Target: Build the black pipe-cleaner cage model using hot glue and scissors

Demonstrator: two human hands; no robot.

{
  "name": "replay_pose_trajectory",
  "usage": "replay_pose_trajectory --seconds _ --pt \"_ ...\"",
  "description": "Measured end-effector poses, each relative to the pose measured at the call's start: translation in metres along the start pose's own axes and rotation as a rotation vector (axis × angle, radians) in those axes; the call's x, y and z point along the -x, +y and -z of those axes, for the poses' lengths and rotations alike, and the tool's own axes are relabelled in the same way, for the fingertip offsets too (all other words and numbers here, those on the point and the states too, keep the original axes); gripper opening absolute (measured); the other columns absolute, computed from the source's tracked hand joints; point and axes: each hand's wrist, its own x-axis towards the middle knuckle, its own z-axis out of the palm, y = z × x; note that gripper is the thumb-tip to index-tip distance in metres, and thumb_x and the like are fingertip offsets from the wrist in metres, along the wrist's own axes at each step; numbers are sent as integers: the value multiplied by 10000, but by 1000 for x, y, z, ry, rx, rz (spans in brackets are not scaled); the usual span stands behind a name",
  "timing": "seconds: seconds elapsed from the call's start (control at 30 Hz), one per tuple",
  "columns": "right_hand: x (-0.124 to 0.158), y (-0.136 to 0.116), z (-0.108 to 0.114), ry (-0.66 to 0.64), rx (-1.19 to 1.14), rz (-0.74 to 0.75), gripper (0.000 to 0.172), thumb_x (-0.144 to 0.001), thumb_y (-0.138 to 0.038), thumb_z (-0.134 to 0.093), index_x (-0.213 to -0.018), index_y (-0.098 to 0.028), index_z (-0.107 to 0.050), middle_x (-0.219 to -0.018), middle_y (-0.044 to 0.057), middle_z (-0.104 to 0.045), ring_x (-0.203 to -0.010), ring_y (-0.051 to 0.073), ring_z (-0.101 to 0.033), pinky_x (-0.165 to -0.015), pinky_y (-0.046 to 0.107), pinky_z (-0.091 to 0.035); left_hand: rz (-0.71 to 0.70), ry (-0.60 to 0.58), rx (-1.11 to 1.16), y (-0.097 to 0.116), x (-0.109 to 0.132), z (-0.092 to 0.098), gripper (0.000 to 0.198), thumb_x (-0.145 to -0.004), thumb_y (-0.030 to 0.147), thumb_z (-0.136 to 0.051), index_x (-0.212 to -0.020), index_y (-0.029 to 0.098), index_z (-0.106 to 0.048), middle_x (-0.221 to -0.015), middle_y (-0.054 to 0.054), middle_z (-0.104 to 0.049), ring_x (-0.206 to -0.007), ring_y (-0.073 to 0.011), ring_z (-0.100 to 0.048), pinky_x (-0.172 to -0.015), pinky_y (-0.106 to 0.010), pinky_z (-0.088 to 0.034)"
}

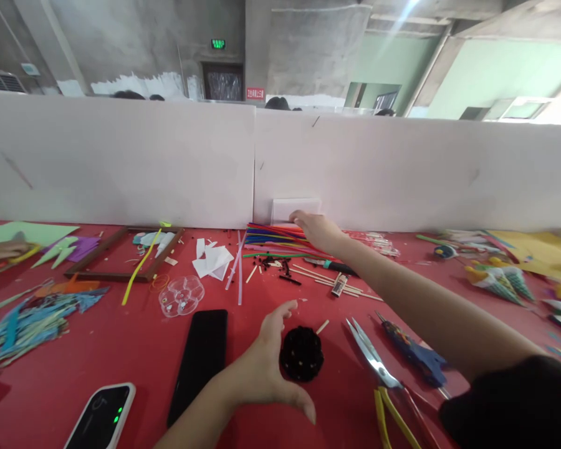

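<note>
A black fuzzy ball sits on the red table in front of me. My left hand curves round its left side, with the thumb below it and the forefinger above, and holds it. My right hand is stretched far forward. It lies with fingers extended on a bundle of coloured pipe cleaners at the foot of the white partition. Its fingertips are partly hidden, and I see nothing gripped in them.
A black phone and a white device with green lights lie at the left. Scissors, yellow-handled pliers and a blue glue gun lie at the right. Wooden sticks, paper scraps, a wooden frame and a clear plastic tray are also scattered on the table.
</note>
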Motion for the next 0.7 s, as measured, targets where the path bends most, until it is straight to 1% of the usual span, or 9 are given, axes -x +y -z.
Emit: replay_pose_trajectory --seconds 0.03,0.07,0.13,0.23,0.27,0.33,0.5,0.6,0.7 --pt "18 -6 6 43 -26 -5 397 -1112 -215 -348 -1442 -188 -567 -1039 99 -806 -920 216 -752 -873 343 -579 9 -60 -42 1 2 -1 1431 -391 440 -1066 -1606 222 -342 -1748 -242 -250 -1614 -438 -300 -1310 -558 -292" --pt "38 -12 11 82 -52 -4 428 -1100 -181 -342 -1489 -191 -520 -1039 79 -810 -910 197 -753 -879 326 -574 1 -94 -68 2 3 -2 1384 -426 412 -1063 -1594 217 -347 -1734 -247 -278 -1611 -430 -313 -1314 -551 -284" --pt "80 -24 15 158 -108 8 442 -1075 -168 -379 -1490 -217 -526 -1068 51 -816 -932 174 -761 -887 304 -576 -30 -88 -73 1 3 -5 1117 -571 385 -1014 -1501 200 -425 -1605 -240 -480 -1515 -391 -470 -1274 -520 -351" --pt "138 -38 10 381 -278 144 345 -1029 -158 -437 -1216 -228 -719 -1013 52 -819 -889 173 -775 -814 295 -595 -29 36 -39 -1 -2 -8 721 -682 371 -941 -1267 208 -553 -1289 -145 -696 -1198 -319 -676 -1054 -443 -521" --pt "153 -42 6 434 -293 142 315 -1021 -163 -466 -1153 -233 -743 -1022 54 -822 -890 175 -778 -802 295 -599 -26 88 -18 -2 -4 -8 654 -657 379 -950 -1175 208 -590 -1186 -109 -714 -1117 -297 -686 -992 -416 -537" --pt "177 -48 -4 506 -310 90 258 -1017 -194 -535 -1110 -250 -769 -1004 45 -830 -877 180 -784 -791 296 -608 0 188 185 -3 -8 -8 644 -574 337 -989 -1090 207 -627 -1089 -65 -724 -1061 -266 -686 -976 -387 -533" --pt "203 -54 -34 627 -342 16 200 -1027 -254 -586 -1067 -281 -780 -894 22 -826 -802 192 -781 -738 305 -615 43 261 404 7 -11 -10 652 -621 418 -959 -1143 206 -630 -1123 -70 -740 -1033 -228 -719 -982 -384 -560" --pt "205 -54 -47 705 -305 39 199 -1031 -208 -541 -1011 -257 -733 -901 43 -812 -833 201 -774 -744 307 -612 79 254 513 14 -9 -12 647 -632 499 -933 -1133 191 -664 -1073 -72 -745 -932 -234 -745 -886 -407 -605" --pt "208 -56 -54 716 -300 108 166 -1025 -184 -553 -1031 -242 -708 -900 49 -795 -835 190 -758 -759 298 -603 116 240 573 15 -8 -14 618 -634 506 -925 -1099 168 -699 -1003 -73 -749 -849 -230 -749 -790 -383 -613"
